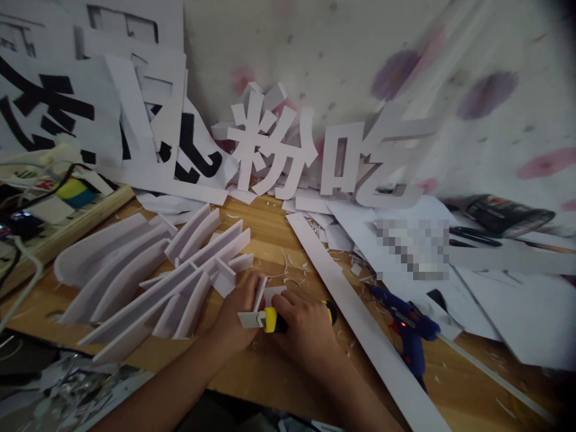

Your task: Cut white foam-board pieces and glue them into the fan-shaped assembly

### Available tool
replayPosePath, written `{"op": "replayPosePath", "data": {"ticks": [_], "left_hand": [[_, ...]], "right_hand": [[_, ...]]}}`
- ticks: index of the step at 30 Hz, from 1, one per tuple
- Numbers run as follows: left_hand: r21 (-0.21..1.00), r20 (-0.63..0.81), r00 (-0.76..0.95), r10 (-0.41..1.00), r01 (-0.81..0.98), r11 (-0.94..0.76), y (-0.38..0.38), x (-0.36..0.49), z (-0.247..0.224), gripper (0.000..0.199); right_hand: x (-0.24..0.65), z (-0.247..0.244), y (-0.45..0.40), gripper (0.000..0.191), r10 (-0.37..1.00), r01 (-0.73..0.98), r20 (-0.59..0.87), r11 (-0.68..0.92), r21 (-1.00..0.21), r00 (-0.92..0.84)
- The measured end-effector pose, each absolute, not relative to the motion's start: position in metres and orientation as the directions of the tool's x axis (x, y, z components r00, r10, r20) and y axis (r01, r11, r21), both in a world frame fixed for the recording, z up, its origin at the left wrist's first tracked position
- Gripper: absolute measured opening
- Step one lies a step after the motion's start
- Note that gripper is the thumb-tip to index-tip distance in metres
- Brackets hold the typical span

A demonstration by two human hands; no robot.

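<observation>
My right hand (308,324) is closed around a yellow and black utility knife (270,320), whose wide blade points left. Between the fingers of my left hand (238,312) is a small white board piece (260,293), standing upright just behind the blade. Another bit of white board shows past my right fingertips; whether either hand grips it I cannot tell. Left of my hands lies a large white built-up character (180,288) with thin raised walls, its open side up. A long white strip (342,300) runs along the table to the right of my right hand.
A blue glue gun (407,324) with a long glue stick lies at right, its red light on. Finished white characters (274,144) stand against the back curtain. Cut-out sheets (148,108) lean at back left, near cables and a power strip. Thin offcuts litter the wooden table (252,219).
</observation>
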State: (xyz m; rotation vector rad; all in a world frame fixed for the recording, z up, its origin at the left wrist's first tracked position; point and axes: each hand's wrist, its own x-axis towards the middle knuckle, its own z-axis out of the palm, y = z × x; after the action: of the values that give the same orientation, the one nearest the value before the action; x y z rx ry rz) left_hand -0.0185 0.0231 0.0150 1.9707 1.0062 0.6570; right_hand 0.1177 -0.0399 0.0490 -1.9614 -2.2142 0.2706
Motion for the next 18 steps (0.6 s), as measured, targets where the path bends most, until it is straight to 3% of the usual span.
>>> {"op": "replayPosePath", "data": {"ticks": [4, 18], "left_hand": [[0.826, 0.123, 0.507, 0.853, 0.424, -0.371, 0.022, -0.019, 0.013, 0.029], [0.778, 0.039, 0.495, 0.868, 0.53, -0.337, 0.019, -0.018, 0.023, 0.03]], "right_hand": [[0.117, 0.046, -0.041, 0.009, 0.992, 0.964, 0.077, 0.115, -0.238, -0.099], [0.127, 0.039, -0.04, 0.007, 0.986, 0.961, 0.16, 0.085, -0.265, -0.043]]}}
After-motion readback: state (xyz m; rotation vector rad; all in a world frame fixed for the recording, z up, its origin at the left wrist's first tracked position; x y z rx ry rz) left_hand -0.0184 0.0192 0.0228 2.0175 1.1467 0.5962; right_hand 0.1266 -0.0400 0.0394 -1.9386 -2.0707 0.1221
